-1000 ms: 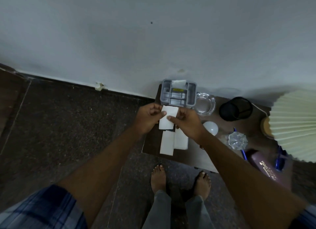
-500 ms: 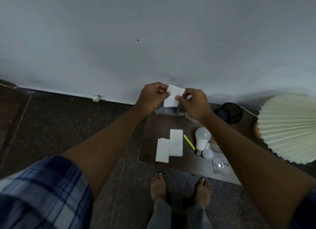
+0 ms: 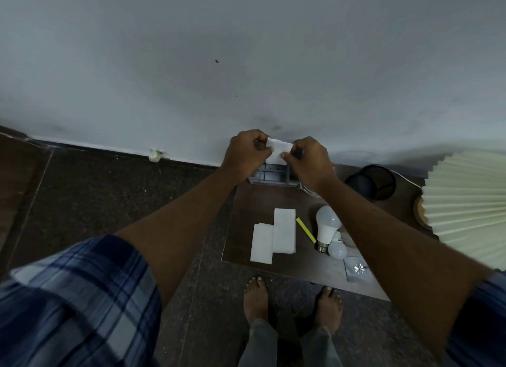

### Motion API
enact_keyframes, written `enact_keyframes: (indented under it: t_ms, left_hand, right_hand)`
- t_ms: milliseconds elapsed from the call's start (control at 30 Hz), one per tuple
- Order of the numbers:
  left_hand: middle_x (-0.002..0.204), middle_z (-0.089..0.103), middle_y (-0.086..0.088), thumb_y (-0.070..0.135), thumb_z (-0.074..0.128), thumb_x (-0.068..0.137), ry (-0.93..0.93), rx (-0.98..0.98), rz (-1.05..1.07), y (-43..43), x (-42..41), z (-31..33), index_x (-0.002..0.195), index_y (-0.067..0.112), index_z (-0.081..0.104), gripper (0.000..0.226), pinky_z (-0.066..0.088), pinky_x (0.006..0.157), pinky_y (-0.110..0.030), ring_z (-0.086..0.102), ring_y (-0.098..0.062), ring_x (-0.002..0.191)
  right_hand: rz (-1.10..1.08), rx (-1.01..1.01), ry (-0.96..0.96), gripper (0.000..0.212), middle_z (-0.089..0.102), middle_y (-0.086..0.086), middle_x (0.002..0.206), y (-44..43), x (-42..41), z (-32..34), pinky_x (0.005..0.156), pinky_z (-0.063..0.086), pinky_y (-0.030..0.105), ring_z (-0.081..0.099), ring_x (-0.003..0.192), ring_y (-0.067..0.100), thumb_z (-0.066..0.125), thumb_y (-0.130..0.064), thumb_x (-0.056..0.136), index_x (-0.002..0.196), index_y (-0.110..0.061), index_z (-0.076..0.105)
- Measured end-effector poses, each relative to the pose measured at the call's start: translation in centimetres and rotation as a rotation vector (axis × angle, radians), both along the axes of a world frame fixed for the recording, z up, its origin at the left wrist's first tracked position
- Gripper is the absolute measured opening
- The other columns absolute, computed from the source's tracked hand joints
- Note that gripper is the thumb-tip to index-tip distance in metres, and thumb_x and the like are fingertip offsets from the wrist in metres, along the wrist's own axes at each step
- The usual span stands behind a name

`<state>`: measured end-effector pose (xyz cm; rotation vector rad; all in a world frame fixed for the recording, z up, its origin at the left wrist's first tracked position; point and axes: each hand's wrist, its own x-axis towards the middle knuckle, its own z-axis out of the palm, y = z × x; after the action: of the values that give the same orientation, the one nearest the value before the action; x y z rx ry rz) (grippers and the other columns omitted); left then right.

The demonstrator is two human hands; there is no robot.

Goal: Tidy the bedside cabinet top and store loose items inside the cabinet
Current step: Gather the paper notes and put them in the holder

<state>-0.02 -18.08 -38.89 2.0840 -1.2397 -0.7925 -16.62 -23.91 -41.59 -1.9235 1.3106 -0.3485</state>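
Grey wall (image 3: 246, 51), dark speckled floor (image 3: 109, 196).

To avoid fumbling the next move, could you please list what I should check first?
Left hand and right hand both pinch the folded white tissue: ok.
Free compartment in the grey organiser box below them: cannot tell, mostly hidden.
Two folded tissues stored: not ok, they lie on the cabinet top.
Large LED bulb and small bulb stored: not ok, loose beside the yellow strip.
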Motion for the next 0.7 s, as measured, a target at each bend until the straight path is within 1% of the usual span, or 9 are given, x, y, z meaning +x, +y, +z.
enact_keyframes:
  t_ms: [133, 233, 300, 400, 467, 533, 600, 667, 700]
  left_hand:
    - [0.103, 0.072, -0.012, 0.015, 0.075, 0.084, -0.043, 0.016, -0.005, 0.3, -0.1, -1.0, 0.106, 0.006, 0.075, 0.024, 0.055, 0.085, -0.035, 0.067, -0.025, 0.093]
    - [0.096, 0.064, -0.009, 0.016, 0.075, 0.084, -0.077, 0.036, 0.003, 0.3, -0.1, -1.6, 0.106, 0.008, 0.075, 0.023, 0.051, 0.081, -0.032, 0.062, -0.023, 0.090]
    - [0.089, 0.058, -0.004, 0.016, 0.075, 0.084, -0.086, 0.035, 0.008, 0.4, -0.1, -2.0, 0.103, 0.008, 0.074, 0.020, 0.047, 0.073, -0.026, 0.060, -0.021, 0.084]
    - [0.089, 0.056, -0.002, 0.018, 0.075, 0.084, -0.102, 0.037, 0.008, 0.5, -0.1, -2.5, 0.103, 0.010, 0.075, 0.021, 0.040, 0.069, -0.019, 0.056, -0.017, 0.080]
    - [0.096, 0.059, -0.006, 0.018, 0.076, 0.083, -0.107, 0.043, -0.004, 0.7, -0.1, -2.8, 0.103, 0.011, 0.075, 0.021, 0.043, 0.069, -0.019, 0.057, -0.016, 0.081]
    - [0.102, 0.061, -0.007, 0.016, 0.077, 0.083, -0.086, 0.034, -0.007, 1.0, -0.2, -3.1, 0.101, 0.014, 0.074, 0.018, 0.051, 0.075, -0.027, 0.062, -0.020, 0.086]
    - [0.101, 0.060, -0.004, 0.016, 0.075, 0.083, -0.072, 0.012, 0.004, 1.3, -0.3, -3.2, 0.099, 0.018, 0.074, 0.016, 0.055, 0.082, -0.031, 0.065, -0.020, 0.090]
    - [0.099, 0.059, -0.002, 0.016, 0.075, 0.082, -0.070, 0.001, 0.012, 1.5, -0.5, -3.3, 0.098, 0.019, 0.075, 0.015, 0.054, 0.082, -0.031, 0.065, -0.021, 0.089]
    - [0.099, 0.059, -0.002, 0.016, 0.075, 0.082, -0.070, 0.001, 0.014, 1.6, -0.5, -3.3, 0.098, 0.018, 0.075, 0.016, 0.054, 0.081, -0.030, 0.065, -0.021, 0.088]
  right_hand:
    - [0.042, 0.005, 0.043, 0.020, 0.059, -0.002, 0.098, 0.2, 0.1, -1.4, 0.062, 0.037, 0.006, 0.057, 0.080, 0.011, 0.073, -0.029, 0.090, 0.081, -0.015, 0.063]
    - [0.062, -0.007, 0.053, 0.024, 0.057, 0.000, 0.095, 0.1, 0.2, -2.0, 0.069, 0.051, 0.021, 0.060, 0.082, 0.017, 0.072, -0.029, 0.091, 0.078, -0.012, 0.061]
    - [0.065, -0.010, 0.061, 0.023, 0.059, 0.004, 0.098, 0.1, 0.3, -2.2, 0.075, 0.055, 0.031, 0.060, 0.087, 0.019, 0.072, -0.029, 0.091, 0.078, -0.015, 0.059]
    - [0.058, 0.022, 0.076, 0.019, 0.062, 0.007, 0.109, 0.3, 0.4, -2.5, 0.082, 0.059, 0.036, 0.063, 0.094, 0.021, 0.071, -0.030, 0.092, 0.090, -0.012, 0.064]
    - [0.057, 0.033, 0.053, 0.017, 0.063, 0.005, 0.106, 0.4, 0.3, -2.4, 0.080, 0.060, 0.037, 0.064, 0.089, 0.018, 0.070, -0.029, 0.092, 0.098, -0.013, 0.067]
    - [0.079, 0.010, -0.004, 0.009, 0.063, -0.004, 0.092, 0.5, 0.2, -2.0, 0.073, 0.059, 0.037, 0.061, 0.077, 0.009, 0.070, -0.026, 0.092, 0.092, -0.018, 0.070]
    - [0.090, -0.017, -0.032, 0.007, 0.058, -0.014, 0.079, 0.7, 0.1, -1.7, 0.067, 0.057, 0.032, 0.057, 0.071, 0.002, 0.071, -0.024, 0.091, 0.086, -0.019, 0.071]
    - [0.084, -0.038, -0.040, 0.003, 0.054, -0.021, 0.077, 0.9, 0.0, -1.6, 0.065, 0.052, 0.025, 0.054, 0.070, -0.002, 0.071, -0.022, 0.090, 0.087, -0.022, 0.071]
    - [0.078, -0.044, -0.036, 0.003, 0.054, -0.019, 0.080, 0.9, -0.1, -1.7, 0.066, 0.050, 0.023, 0.054, 0.071, -0.001, 0.071, -0.022, 0.091, 0.089, -0.024, 0.070]
